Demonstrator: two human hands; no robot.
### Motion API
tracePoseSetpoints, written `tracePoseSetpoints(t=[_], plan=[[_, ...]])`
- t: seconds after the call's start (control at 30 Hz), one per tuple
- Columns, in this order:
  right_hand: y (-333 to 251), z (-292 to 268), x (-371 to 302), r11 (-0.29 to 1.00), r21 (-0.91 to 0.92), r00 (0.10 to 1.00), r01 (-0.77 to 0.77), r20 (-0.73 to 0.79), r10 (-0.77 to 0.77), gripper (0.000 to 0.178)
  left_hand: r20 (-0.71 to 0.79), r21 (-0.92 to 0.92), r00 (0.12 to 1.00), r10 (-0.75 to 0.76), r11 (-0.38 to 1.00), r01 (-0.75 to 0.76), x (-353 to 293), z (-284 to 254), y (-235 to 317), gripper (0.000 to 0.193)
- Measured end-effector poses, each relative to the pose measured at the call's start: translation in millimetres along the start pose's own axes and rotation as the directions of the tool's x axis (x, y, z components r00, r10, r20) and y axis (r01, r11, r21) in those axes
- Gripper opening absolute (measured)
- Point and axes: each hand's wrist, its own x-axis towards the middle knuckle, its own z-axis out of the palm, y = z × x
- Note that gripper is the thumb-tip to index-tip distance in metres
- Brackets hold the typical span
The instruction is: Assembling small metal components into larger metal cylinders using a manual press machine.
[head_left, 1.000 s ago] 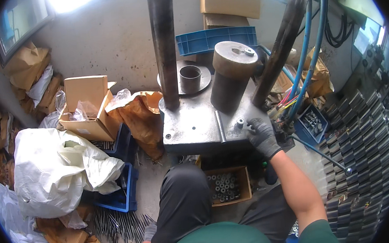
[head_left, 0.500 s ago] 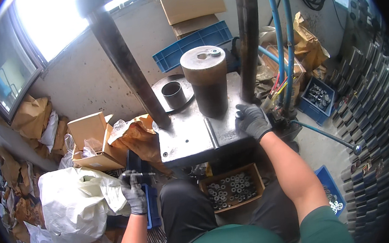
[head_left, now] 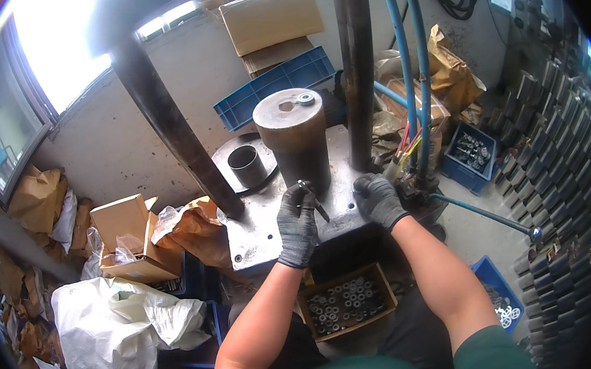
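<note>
My left hand (head_left: 297,226), in a dark grey glove, is closed on a thin metal shaft (head_left: 302,184), its bright end showing above the fingers. A dark rod (head_left: 322,211) lies on the steel press table (head_left: 252,248) right beside that hand. Behind it stands a thick steel cylinder (head_left: 294,139) with a hole in its top and a small bearing-like ring (head_left: 306,98) beside the hole. My right hand (head_left: 380,202), gloved too, rests curled at the table's right side near the right column; what its fingers hold, if anything, is hidden.
Two dark columns (head_left: 174,125) rise from the table. A short open tube (head_left: 246,166) stands at its back left. Below the table sits a carton (head_left: 354,328) of small rings. Blue crates (head_left: 472,156), stacked metal parts (head_left: 557,197) and a blue-green bar (head_left: 484,211) lie to the right.
My left hand has come up and right from beside the white sack to the press table, carrying the thin shaft. My right hand stays by the right column. The view has shifted slightly.
</note>
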Motion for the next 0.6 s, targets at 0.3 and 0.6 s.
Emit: tracePoseSetpoints(t=[0.3, 0.6], plan=[[-49.6, -60.7, -11.6, 0.854, 0.512, 0.964, -0.096, -0.164, 0.207, 0.023, 0.170, 0.507, 0.972, -0.160, 0.860, 0.053, 1.4, -0.9, -16.0, 0.036], [-52.9, -75.6, -36.9, -0.228, 0.923, 0.800, -0.311, 0.384, 0.461, 0.025, 0.381, 0.570, 0.892, -0.242, 0.821, -0.021, -21.1, 17.0, 16.3, 0.027]])
